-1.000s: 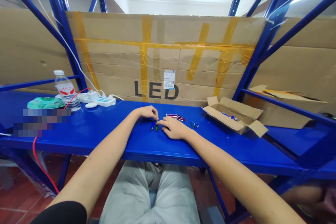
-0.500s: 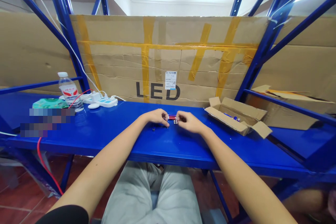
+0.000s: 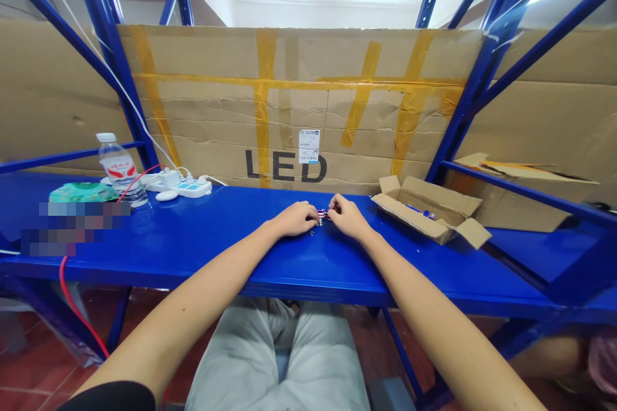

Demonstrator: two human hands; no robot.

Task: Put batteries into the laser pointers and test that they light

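At the middle of the blue table (image 3: 193, 244), my two hands meet over a small row of thin red and purple rods (image 3: 322, 214). My left hand (image 3: 296, 219) lies low over the row's left end, its fingers closed on it and covering that part. On the other end, the curled fingers of my right hand (image 3: 351, 216) are closed, thumb against the rods; the fingertips are partly hidden. Small silver balls (image 3: 319, 223) sit just in front of the rods, close to my left fingertips. A small dark bit (image 3: 312, 233) lies beside them.
To the right stands an open cardboard box (image 3: 419, 223) with blue pieces (image 3: 425, 213) inside. A water bottle (image 3: 121, 172), a green packet (image 3: 81, 192) and a white power strip (image 3: 186, 187) are on the left. A large cardboard sheet (image 3: 216, 115) walls off the back.
My left hand has shifted right, now covering more of the rods. My right hand has lifted its fingers slightly at the rods' right end. The view has turned a little.
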